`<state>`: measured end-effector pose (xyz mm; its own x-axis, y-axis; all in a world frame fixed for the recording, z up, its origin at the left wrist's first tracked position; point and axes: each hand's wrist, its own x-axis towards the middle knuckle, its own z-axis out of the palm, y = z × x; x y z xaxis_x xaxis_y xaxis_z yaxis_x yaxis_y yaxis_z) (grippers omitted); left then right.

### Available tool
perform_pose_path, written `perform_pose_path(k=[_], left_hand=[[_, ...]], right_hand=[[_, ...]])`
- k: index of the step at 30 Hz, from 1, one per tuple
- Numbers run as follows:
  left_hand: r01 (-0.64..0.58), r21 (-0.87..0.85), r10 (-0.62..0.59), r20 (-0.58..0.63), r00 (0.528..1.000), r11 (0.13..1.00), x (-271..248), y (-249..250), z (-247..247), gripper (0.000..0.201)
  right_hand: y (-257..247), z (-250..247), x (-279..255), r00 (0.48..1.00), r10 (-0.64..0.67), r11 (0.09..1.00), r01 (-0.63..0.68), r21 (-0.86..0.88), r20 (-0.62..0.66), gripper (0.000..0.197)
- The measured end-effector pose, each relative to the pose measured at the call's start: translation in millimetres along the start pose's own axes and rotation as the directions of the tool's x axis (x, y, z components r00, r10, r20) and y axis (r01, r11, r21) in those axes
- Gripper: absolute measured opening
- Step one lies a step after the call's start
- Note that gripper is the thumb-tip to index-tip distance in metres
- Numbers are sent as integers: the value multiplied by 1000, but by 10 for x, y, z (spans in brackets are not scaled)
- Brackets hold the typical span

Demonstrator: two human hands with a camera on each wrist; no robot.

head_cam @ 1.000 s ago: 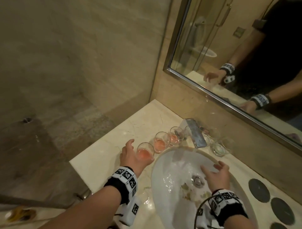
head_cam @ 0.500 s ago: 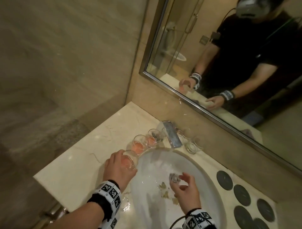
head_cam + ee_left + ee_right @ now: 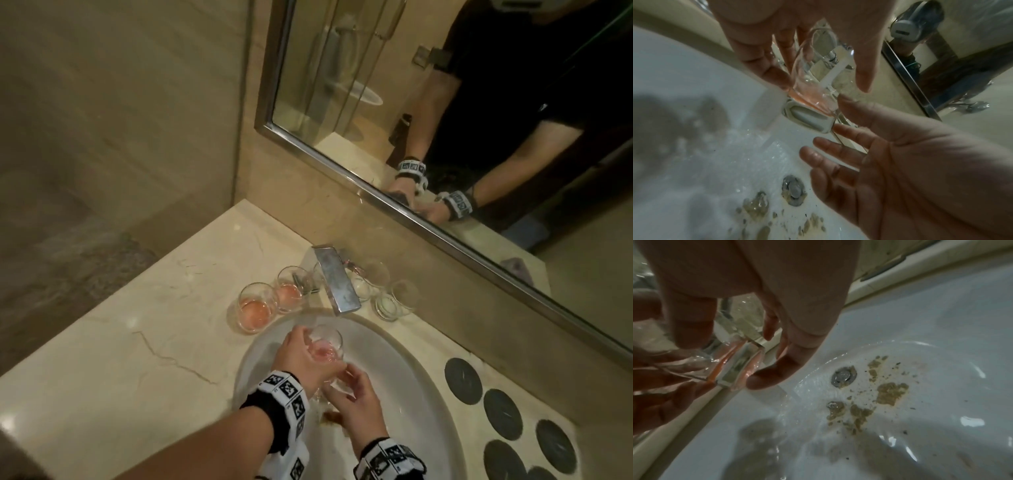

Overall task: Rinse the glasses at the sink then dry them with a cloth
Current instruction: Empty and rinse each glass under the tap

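Note:
My left hand (image 3: 303, 354) grips a clear glass (image 3: 327, 344) with a little pink liquid, tilted over the white sink (image 3: 404, 370) just below the faucet (image 3: 337, 284). In the left wrist view a stream of water runs into the glass (image 3: 809, 91), with thumb and fingers of my left hand (image 3: 821, 81) curled round it. My right hand (image 3: 349, 390) sits under the glass with relaxed, spread fingers (image 3: 830, 144) touching its base. Two glasses with pink liquid (image 3: 255, 306) stand on the counter left of the faucet. Clear glasses (image 3: 388, 301) stand right of it. No cloth shows.
Brownish residue lies around the drain (image 3: 843, 376) in the wet basin. Several black round coasters (image 3: 462, 380) lie on the marble counter (image 3: 137, 359) at the right. A mirror (image 3: 445, 120) runs along the back wall behind the faucet.
My left hand took the nearest pink glass off the counter and carried it over the basin under the faucet. My right hand came up from the drain to the glass.

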<state>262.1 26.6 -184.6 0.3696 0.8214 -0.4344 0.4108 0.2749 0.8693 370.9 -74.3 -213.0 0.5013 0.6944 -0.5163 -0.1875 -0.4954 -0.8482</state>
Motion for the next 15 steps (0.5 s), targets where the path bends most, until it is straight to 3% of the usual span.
perform_pose_path(k=[4,6,8,13,15], left_hand=[[11,-54,-11,15,1000,998,232,-8,102,91],[37,-77,-35,32,999,996,295,8,132,86],[57,-91,-53,43,998,994,321,40,155,79],[46,-155,-31,97,995,987,384,-11,211,81],[33,-175,-7,144,990,984,439,-85,216,84]], right_hand=[[24,-12,193,993,91,968,-106,226,77,49],[2,0,268,974,166,919,-210,334,156,44],[-27,14,343,956,194,840,-278,467,220,52],[-51,28,471,962,182,711,-271,649,203,49],[-52,-8,506,956,205,664,-292,688,209,56]])
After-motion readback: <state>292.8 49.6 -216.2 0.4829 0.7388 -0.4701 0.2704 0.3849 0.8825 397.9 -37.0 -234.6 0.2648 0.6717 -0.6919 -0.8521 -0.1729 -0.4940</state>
